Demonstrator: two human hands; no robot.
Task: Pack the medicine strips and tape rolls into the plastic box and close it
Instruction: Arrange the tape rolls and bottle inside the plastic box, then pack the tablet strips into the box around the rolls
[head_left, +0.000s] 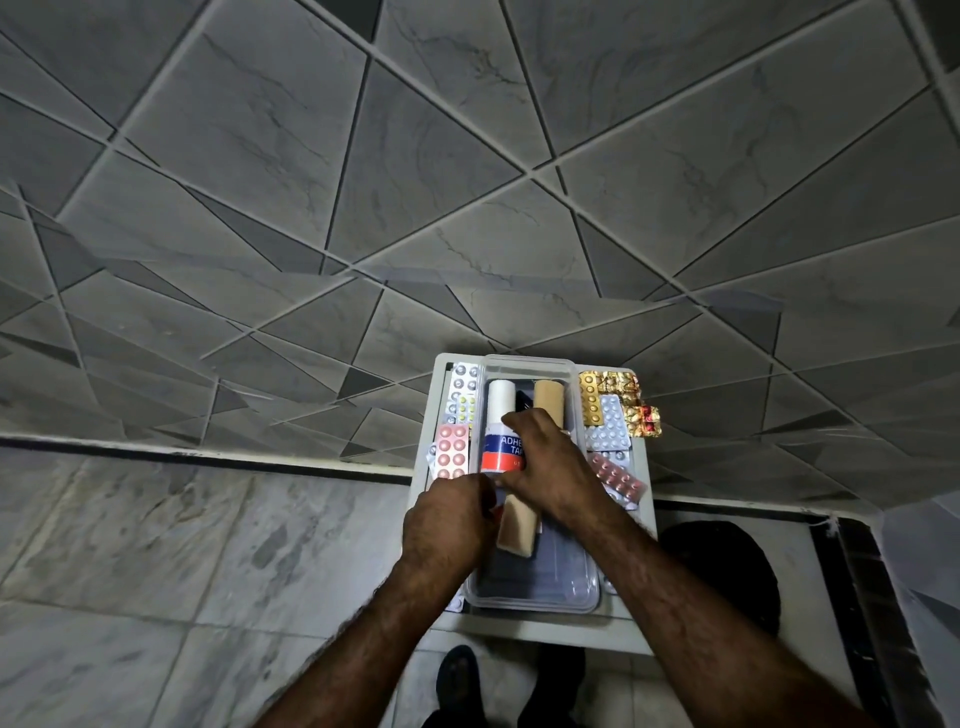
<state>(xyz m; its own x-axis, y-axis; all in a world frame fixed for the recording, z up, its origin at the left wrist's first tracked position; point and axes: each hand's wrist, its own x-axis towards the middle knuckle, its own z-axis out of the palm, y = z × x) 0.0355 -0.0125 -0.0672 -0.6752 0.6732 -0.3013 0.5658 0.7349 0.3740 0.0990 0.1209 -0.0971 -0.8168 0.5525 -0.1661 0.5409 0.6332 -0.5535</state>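
Head view is showing the right hand (545, 467) resting curled over the tape rolls (501, 436) inside the plastic box (530, 597), while the left hand (447, 525) is pinching beside a beige roll (517, 525). Medicine strips (613, 431) are lying outside on the table (644, 571). Rolls are best laid flat, parallel.

The white cylindrical tape roll with a blue and red label (500, 436), lying in the clear plastic box (530, 364) at the centre of the frame, carries white capitals on its blue band: "ADHE" above "TA", the rest covered by the right hand (550, 462). Smaller print on the red band below is too small to read
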